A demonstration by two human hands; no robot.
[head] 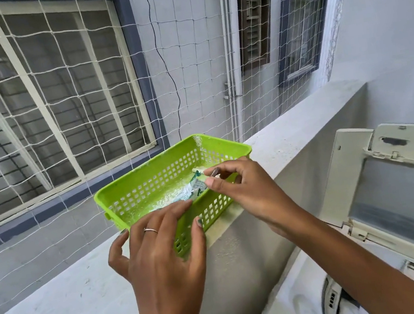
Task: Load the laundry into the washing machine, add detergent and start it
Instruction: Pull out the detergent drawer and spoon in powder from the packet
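Looks like we're at the detergent step: washer lid is up, can't tell if laundry's in. Right hand pinches a green-white sachet inside the basket on the ledge. Left hand rests on the rim with fingers loose, holding nothing. Sachet print is too blurry to read. Still to do: pour, start.

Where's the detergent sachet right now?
Head view, centre: the detergent sachet lies inside the green basket on the ledge, pinched by the right hand.
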